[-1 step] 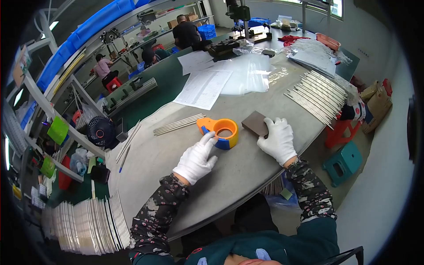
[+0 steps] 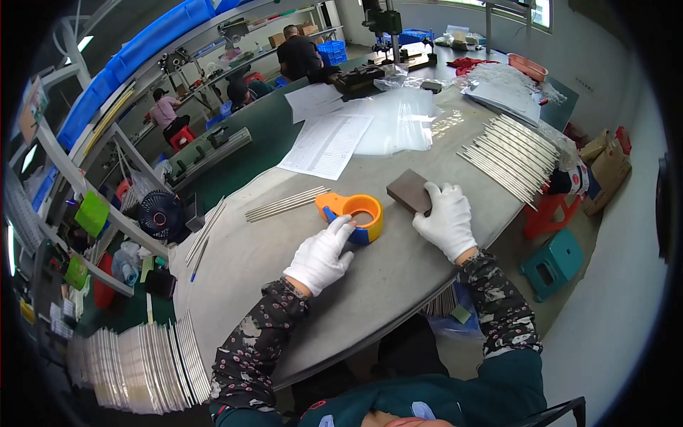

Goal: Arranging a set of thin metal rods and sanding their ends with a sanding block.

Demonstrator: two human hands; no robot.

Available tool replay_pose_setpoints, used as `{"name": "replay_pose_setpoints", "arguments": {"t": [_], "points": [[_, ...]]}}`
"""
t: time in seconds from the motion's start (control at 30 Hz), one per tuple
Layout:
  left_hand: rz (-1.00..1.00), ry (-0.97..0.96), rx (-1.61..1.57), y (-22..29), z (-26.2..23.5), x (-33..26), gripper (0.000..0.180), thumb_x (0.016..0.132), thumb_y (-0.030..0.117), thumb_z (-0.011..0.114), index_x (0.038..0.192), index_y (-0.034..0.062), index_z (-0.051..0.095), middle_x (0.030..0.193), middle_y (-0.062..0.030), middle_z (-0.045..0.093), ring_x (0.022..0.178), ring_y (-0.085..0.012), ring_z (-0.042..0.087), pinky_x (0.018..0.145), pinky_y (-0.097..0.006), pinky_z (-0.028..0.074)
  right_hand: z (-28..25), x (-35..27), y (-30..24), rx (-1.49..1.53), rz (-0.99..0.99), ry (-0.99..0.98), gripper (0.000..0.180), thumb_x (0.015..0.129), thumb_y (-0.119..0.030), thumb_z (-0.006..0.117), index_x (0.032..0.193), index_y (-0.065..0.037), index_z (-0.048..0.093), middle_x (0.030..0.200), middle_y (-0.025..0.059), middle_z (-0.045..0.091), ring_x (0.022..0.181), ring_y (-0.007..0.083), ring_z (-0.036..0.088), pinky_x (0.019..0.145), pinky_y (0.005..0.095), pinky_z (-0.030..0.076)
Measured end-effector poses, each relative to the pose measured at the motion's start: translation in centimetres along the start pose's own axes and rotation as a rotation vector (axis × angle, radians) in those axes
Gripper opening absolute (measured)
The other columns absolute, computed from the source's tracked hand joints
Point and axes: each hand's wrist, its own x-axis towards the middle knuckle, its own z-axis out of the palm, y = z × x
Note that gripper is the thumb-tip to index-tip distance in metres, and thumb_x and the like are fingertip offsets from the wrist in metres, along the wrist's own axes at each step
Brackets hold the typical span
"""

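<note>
Both my hands wear white gloves and lie on a grey worktable (image 2: 284,285). My left hand (image 2: 320,257) has its fingers on the blue grip of an orange tape dispenser (image 2: 359,208) at the table's middle. My right hand (image 2: 447,222) grips the near end of a flat brown block (image 2: 407,190), just right of the dispenser. A short row of thin metal rods (image 2: 284,204) lies left of the dispenser, apart from both hands.
A large bundle of metal rods (image 2: 509,158) lies at the right edge, with printed sheets (image 2: 326,144) and clear plastic bags (image 2: 400,121) farther back. A small fan (image 2: 158,213) and stacked white sheets (image 2: 142,364) are left. Stools (image 2: 558,261) stand right. Other people (image 2: 299,51) work behind.
</note>
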Motion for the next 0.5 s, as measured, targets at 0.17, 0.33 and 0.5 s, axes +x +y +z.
{"name": "replay_pose_setpoints", "arguments": {"t": [0.17,0.33,0.5], "points": [[0.015,0.028,0.076,1.6,2.2,3.2,0.035,0.075,0.016,0.069,0.105,0.0079,0.053,0.102,-0.0101,0.057,0.085,-0.0319,0.062,0.072,-0.041,0.051,3.0,7.7,1.5,0.124,0.025,0.093,0.062,0.071,-0.033,0.073,0.122,-0.004,0.056,0.12,0.0208,0.056,0.108,0.0333,0.055,0.092,0.0409,0.047],[0.048,0.081,0.21,0.3,2.2,3.1,0.024,0.073,0.012,0.069,0.092,0.0096,0.054,0.088,-0.0084,0.058,0.076,-0.0291,0.062,0.064,-0.04,0.051,5.9,8.8,1.1,0.3,-0.042,0.001,0.073,0.072,-0.034,0.073,0.133,-0.006,0.045,0.142,0.0243,0.035,0.125,0.0366,0.044,0.102,0.0403,0.041],[0.11,0.356,0.279,-0.8,0.0,6.8,0.025,0.073,0.008,0.067,0.095,0.0093,0.055,0.088,-0.01,0.058,0.076,-0.0301,0.061,0.064,-0.04,0.049,2.0,5.3,6.2,0.231,-0.078,0.049,0.056,0.076,-0.027,0.068,0.126,-0.004,0.053,0.133,0.0196,0.048,0.123,0.0348,0.046,0.102,0.0388,0.039]]}}
